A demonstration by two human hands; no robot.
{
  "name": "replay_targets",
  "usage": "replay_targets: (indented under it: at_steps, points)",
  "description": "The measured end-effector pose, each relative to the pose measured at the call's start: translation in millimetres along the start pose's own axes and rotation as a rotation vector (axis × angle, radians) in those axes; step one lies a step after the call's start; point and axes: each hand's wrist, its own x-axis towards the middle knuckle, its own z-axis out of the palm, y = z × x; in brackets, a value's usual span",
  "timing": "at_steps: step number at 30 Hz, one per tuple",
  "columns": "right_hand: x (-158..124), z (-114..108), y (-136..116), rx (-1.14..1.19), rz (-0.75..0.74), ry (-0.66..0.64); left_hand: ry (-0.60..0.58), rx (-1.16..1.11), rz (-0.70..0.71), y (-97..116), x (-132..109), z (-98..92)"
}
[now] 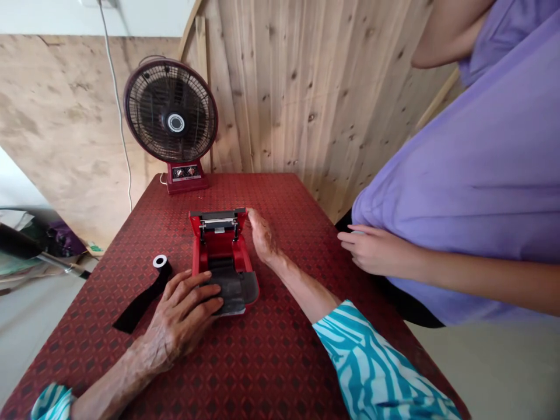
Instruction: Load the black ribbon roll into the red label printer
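A small red printer sits on the table, its lid raised at the back to show a roller and a metal bar. Dark ribbon comes out of its body and lies over the front edge. My left hand rests on the left part of that ribbon, fingers stretched and slightly spread; its thumb is hidden. At the right side of the raised lid, my right hand holds the lid's edge, with some fingers out of sight behind it. Left of the printer lies a roll of black ribbon with a white core, partly unrolled.
The red patterned table carries a dark red fan at its far left corner. A person in a purple shirt stands close on the right, one hand near the table edge. Behind is a wooden wall.
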Motion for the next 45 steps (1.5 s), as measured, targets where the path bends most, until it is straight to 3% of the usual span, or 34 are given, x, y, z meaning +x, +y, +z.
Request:
replay_targets:
  at_steps: [5, 10, 15, 20, 27, 32, 39, 45]
  points:
    - [-11, 1, 13, -0.024, -0.058, 0.032, 0.002, -0.033, -0.028, 1, -3, 1.5]
    - [-28, -1, 3, -0.077, -0.152, 0.013, 0.013, -0.021, -0.01, -2, -3, -1.1]
    - [-33, 2, -4, -0.065, -0.097, 0.034, 0.022, -0.034, -0.008, -7, -5, -2.3]
    - [-46, 3, -7, -0.074, -0.14, 0.061, -0.029, 0.012, 0.007, -9, -11, -3.8]
    - [-71, -1, -5, -0.116, -0.092, 0.045, 0.044, 0.04, -0.064, -6, -14, -0.8]
    - [-70, -1, -2, -0.089, -0.074, 0.047, 0.02, -0.039, 0.002, -13, -10, -6.9]
    - [-69, 1, -2, -0.063, 0.011, 0.061, -0.042, 0.017, -0.184, -30, -16, -16.7]
    - [-71, 1, -4, -0.091, 0.017, 0.04, -0.06, 0.079, -0.12, -33, -17, -12.4]
